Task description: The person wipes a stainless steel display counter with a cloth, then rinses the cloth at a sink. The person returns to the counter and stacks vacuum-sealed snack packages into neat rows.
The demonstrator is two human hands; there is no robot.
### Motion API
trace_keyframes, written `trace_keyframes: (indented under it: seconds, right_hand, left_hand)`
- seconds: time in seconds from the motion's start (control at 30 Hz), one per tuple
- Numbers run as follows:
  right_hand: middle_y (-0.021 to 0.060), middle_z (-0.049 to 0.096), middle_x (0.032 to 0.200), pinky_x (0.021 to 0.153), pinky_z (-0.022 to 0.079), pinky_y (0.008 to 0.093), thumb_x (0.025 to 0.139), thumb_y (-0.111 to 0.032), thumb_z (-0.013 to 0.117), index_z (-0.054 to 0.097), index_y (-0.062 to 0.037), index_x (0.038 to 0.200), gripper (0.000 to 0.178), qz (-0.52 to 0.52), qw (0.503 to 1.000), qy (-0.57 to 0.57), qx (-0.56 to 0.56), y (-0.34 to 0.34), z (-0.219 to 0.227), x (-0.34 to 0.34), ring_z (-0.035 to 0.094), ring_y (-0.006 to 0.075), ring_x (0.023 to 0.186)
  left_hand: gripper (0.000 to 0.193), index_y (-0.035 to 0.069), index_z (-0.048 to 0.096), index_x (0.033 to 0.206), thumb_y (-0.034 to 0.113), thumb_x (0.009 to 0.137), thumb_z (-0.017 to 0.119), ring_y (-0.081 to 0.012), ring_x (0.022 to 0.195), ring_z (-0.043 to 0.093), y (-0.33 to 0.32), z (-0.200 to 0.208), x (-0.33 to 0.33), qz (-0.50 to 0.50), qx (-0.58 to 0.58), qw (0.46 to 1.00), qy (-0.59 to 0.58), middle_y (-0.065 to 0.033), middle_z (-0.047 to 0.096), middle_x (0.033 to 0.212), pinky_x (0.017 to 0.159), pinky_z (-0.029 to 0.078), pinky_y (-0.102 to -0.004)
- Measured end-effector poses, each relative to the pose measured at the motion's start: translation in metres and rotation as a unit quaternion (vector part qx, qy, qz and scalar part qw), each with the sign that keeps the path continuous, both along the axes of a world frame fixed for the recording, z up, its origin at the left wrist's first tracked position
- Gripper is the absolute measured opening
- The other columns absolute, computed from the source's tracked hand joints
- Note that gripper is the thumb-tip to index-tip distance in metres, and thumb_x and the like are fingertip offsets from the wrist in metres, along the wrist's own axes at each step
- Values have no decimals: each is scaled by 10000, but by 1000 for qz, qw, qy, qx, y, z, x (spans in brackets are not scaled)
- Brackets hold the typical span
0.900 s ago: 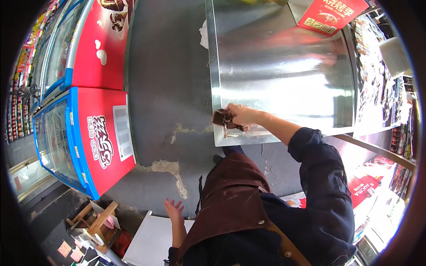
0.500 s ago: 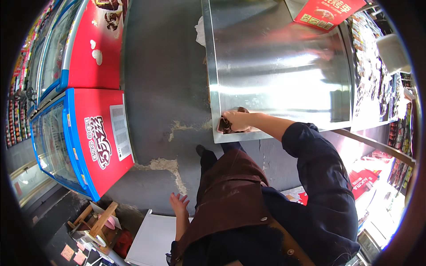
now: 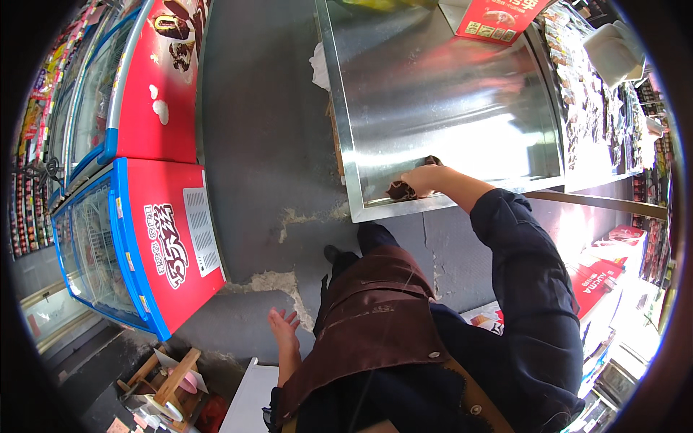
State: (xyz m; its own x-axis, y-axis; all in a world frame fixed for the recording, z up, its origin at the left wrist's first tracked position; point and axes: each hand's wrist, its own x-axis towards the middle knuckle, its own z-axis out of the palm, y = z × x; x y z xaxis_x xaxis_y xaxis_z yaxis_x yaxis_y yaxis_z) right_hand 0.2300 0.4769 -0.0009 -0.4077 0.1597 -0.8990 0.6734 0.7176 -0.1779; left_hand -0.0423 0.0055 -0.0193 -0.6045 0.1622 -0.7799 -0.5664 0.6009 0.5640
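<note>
A shiny stainless steel counter (image 3: 390,94) with a raised rim lies ahead of me. Near its front left corner my right hand (image 3: 424,180) is closed on a crumpled dark brown cloth (image 3: 399,190), pressed against the metal. Parts of the cloth stick out on both sides of the fingers. Low on the left, my left hand (image 3: 285,329) hangs in the air beside my brown apron (image 3: 382,310), fingers spread, with nothing in it.
Red chest freezers (image 3: 162,245) with blue frames line the left side. On the counter's far end stands a red box (image 3: 498,20). A white container (image 3: 613,54) is at the far right. Wooden pieces (image 3: 177,375) and a white surface (image 3: 253,397) are at lower left.
My right hand has slid the cloth to the right along the counter's front edge, away from the corner. My left hand stays open at my side.
</note>
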Motion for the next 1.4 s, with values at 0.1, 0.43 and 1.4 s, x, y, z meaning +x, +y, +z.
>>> trace_keyframes:
  seconds: [0.1,0.43,1.4]
  right_hand:
    - [150,649,1023,745,501,424,798,-40,550,534,-119,1234,444,-45,998,17,31,-9,16,-7,632,314,961]
    - [124,656,746,549,493,367,645,8,509,658,-40,927,322,-194,977,45,-75,-62,72,194,576,208,618]
    - [189,663,876,747,499,408,674,-154,571,674,-33,943,312,-161,983,88,28,-2,-48,39,639,323,861]
  left_hand:
    - [583,126,285,1363,522,942,360,-326,1000,588,-3,-2,-6,-2,8,1000,-4,-199,387,1353,750,484,-424]
    - [583,122,304,1338,534,932,380,-285,930,600,-8,-21,-38,-44,-19,999,-1,-185,425,1311,673,487,-376]
    - [651,96,234,1400,546,945,352,-367,1016,585,-11,-5,24,11,-47,999,-4,-239,355,1376,766,503,-461]
